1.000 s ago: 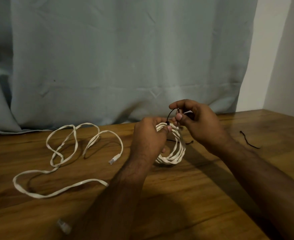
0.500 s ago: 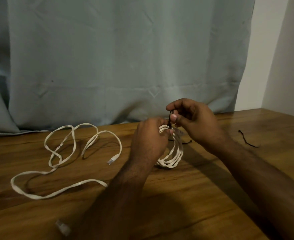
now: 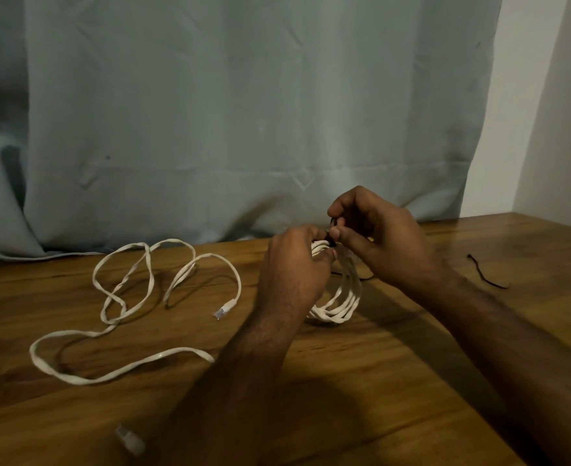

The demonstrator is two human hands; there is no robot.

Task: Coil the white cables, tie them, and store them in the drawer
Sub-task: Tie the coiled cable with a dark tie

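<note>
A coiled white flat cable (image 3: 346, 295) stands upright on the wooden table (image 3: 395, 381). My left hand (image 3: 292, 274) grips the coil at its top. My right hand (image 3: 380, 238) pinches a thin black tie (image 3: 332, 237) at the top of the coil, right beside the left fingertips. A second white flat cable (image 3: 129, 297) lies loose and uncoiled on the table to the left, one plug (image 3: 223, 310) pointing toward the coil. Its other plug (image 3: 129, 440) lies near the front edge, by my left forearm.
Another short black tie (image 3: 486, 274) lies on the table to the right of my right hand. A grey-blue curtain (image 3: 243, 112) hangs along the table's far edge. A white wall corner (image 3: 546, 112) is at the right. No drawer is in view.
The black tie's loop, which arched above the coil a second ago, has been pulled down small against the coil top. Both hands stayed almost in place.
</note>
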